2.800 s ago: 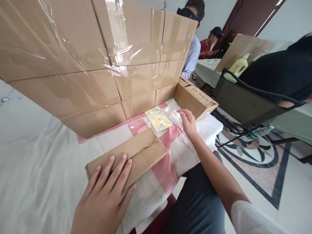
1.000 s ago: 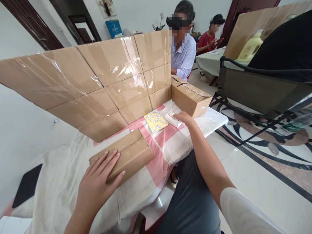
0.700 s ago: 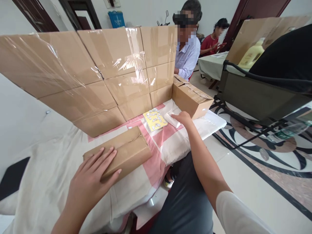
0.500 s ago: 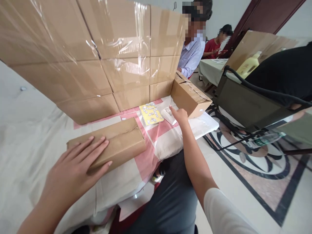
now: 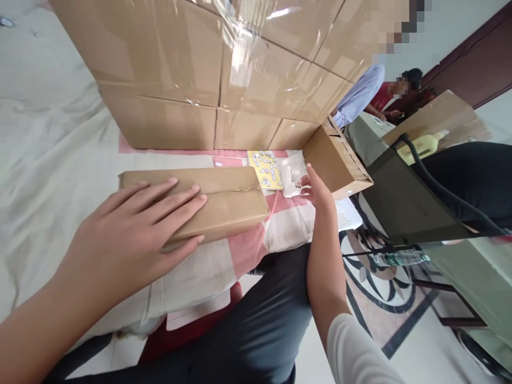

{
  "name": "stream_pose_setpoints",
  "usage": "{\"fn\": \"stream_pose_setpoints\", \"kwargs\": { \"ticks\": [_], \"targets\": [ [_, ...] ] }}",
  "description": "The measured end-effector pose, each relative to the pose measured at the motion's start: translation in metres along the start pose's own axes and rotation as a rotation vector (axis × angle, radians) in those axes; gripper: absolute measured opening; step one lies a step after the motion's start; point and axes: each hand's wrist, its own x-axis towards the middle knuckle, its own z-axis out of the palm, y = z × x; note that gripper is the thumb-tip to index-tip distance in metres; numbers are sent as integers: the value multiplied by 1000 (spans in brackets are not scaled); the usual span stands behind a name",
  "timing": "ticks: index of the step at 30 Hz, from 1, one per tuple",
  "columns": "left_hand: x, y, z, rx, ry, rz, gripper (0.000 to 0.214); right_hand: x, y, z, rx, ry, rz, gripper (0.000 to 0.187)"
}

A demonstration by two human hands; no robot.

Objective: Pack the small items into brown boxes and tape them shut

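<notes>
My left hand (image 5: 136, 234) lies on top of a closed, long brown cardboard box (image 5: 224, 205), fingers stretched out and thumb down its front side. The box rests on a pink and cream cloth. Over at the right, my right hand (image 5: 317, 189) is at the edge of a thin white sheet-like piece (image 5: 288, 184), its thumb up and its fingers loosely bent apart from it. The fingertips seem to touch the piece; no firm grip shows. Beside that piece lies a yellow card (image 5: 265, 168) covered with small pale grey-white pieces too small to name.
A tall wall of taped cardboard (image 5: 168, 117) stands behind. A brown carton (image 5: 334, 154) sits at the table's right end. Beyond are a folding chair (image 5: 416, 197), a yellow jug (image 5: 426, 145), a plastic bottle (image 5: 402, 258) and other people. Cloth (image 5: 52, 154) stretches left.
The view has shifted and turned. My right hand has tilted, its bent fingers now showing at the white piece. My left hand stays flat on the long box.
</notes>
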Motion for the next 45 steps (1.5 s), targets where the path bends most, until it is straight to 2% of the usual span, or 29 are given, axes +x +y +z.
{"fn": "stream_pose_setpoints", "kwargs": {
  "ticks": [6,10,19,23,30,38,45],
  "targets": [
    [1,0,2,-15,21,16,55,4,1,19,-127,58,35,50],
    [1,1,3,14,39,31,53,6,4,21,-202,74,5,35],
    [0,-5,11,-32,71,28,64,-3,10,1,-400,303,-197,51],
    [0,-5,11,-19,85,37,66,-11,3,0,-434,335,-274,54],
    [3,-4,10,3,98,58,66,-12,-1,-9,-334,271,-188,52],
    [1,-6,14,6,110,61,68,-12,10,-8,-42,175,-33,27],
    [1,-6,14,-2,108,63,69,-14,25,-6,118,176,-25,17]
  ]
}}
